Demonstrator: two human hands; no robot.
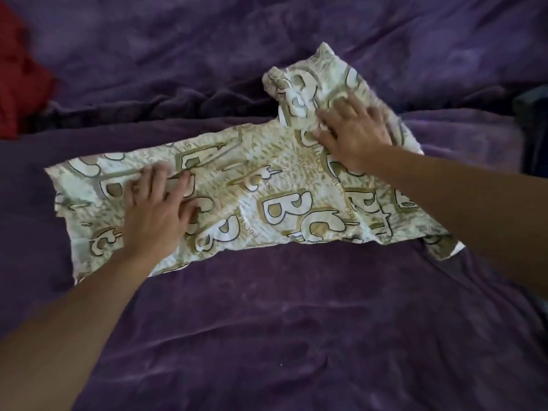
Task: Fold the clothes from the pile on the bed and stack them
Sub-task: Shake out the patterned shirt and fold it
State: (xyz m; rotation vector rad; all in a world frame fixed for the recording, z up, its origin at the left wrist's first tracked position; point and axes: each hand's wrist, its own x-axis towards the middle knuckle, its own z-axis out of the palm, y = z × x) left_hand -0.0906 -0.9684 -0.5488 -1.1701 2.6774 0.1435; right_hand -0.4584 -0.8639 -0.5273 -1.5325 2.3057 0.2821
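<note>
A white garment (pixel 267 185) printed with large gold and olive letters lies folded into a long strip across the purple bed. One sleeve sticks up toward the back right. My left hand (pixel 157 209) lies flat on the strip's left part, fingers spread and pressing the cloth. My right hand (pixel 353 132) presses flat where the sleeve meets the body, fingers pointing left. Neither hand grips the fabric.
The purple blanket (pixel 281 321) covers the whole bed, with a rumpled ridge behind the garment. A red cloth (pixel 17 75) lies at the far left edge. A dark object (pixel 533 120) sits at the right edge.
</note>
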